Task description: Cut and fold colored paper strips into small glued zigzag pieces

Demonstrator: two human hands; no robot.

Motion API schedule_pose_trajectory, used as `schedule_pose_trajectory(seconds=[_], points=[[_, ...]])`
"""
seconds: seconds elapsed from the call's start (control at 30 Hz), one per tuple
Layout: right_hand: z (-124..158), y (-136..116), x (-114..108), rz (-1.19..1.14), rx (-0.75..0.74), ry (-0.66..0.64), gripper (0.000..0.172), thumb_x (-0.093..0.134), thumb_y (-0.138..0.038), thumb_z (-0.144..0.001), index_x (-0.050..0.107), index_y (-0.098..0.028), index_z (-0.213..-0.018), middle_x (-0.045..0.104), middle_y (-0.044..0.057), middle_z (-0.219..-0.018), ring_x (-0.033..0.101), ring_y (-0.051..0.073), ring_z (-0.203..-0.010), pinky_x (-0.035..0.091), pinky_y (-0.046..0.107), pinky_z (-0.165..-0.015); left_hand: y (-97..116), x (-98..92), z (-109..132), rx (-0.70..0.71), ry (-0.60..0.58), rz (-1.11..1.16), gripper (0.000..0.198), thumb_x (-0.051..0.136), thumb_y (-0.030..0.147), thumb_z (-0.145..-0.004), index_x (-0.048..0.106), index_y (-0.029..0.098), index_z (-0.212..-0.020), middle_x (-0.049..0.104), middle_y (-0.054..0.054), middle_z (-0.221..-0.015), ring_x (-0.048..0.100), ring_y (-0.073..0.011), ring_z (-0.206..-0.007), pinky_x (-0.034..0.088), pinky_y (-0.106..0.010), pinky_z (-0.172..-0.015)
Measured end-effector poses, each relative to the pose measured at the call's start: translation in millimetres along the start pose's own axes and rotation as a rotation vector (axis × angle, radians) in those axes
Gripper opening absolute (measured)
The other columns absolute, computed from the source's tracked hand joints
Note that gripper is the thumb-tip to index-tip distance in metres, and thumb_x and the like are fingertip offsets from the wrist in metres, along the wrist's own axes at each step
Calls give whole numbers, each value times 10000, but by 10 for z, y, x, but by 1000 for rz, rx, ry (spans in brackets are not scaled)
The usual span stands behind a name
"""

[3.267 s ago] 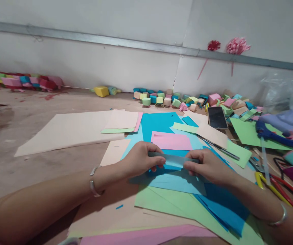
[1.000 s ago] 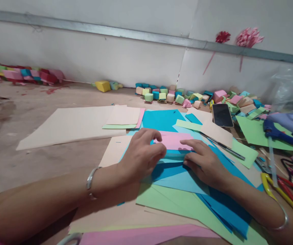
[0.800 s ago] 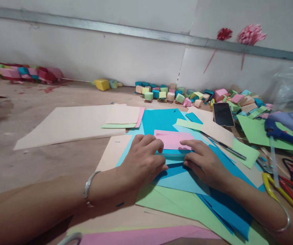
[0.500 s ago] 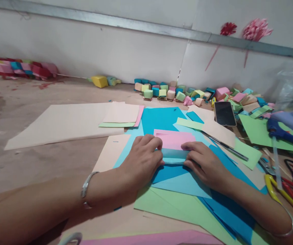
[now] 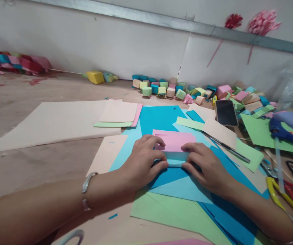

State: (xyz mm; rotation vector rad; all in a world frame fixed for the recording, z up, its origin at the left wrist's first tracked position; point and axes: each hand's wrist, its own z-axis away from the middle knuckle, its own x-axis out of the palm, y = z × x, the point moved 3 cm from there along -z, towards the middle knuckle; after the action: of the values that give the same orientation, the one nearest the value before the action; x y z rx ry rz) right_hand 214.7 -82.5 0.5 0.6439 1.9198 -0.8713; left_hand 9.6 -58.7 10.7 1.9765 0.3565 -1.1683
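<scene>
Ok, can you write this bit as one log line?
left hand: holding light-blue paper strip | right hand: holding other end | beyond: pink paper

The left hand (image 5: 144, 160), earlier lifted off the work, has come down onto the left end of the pale blue strip (image 5: 176, 158). The right hand's (image 5: 205, 167) forefinger, previously extended over the pink paper (image 5: 179, 139), is drawn back to the strip's far edge. The strip, first held flat, now shows a lengthwise fold.

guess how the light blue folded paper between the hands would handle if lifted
The light blue folded paper looks thin, so likely very light. Being folded may stiffen it lengthwise, though so thin a sheet would probably dent easily.
</scene>
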Motion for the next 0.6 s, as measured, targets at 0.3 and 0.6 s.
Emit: schedule_pose_trajectory(seconds=[0.3,0.6], points=[[2,-20,-21,53,24,22,180,571,-243,-908,574,-157,-750,599,138,-1121,540,287,-1072,457,461,-888,-11,-5,-57,-134,-28,-111,272,653,353,-839,622,169,-640,569,-53,-989,462,-269,-1013,353,-428,-826],[-3,-12,-68,112,73,-7,243,629,-278,-883,568,-137,-695,621,137,-1100,551,305,-1050,455,468,-843,-33,-36,-68,-153,-64,-106,267,671,334,-812,590,164,-623,562,-60,-966,467,-268,-1006,339,-422,-800]])
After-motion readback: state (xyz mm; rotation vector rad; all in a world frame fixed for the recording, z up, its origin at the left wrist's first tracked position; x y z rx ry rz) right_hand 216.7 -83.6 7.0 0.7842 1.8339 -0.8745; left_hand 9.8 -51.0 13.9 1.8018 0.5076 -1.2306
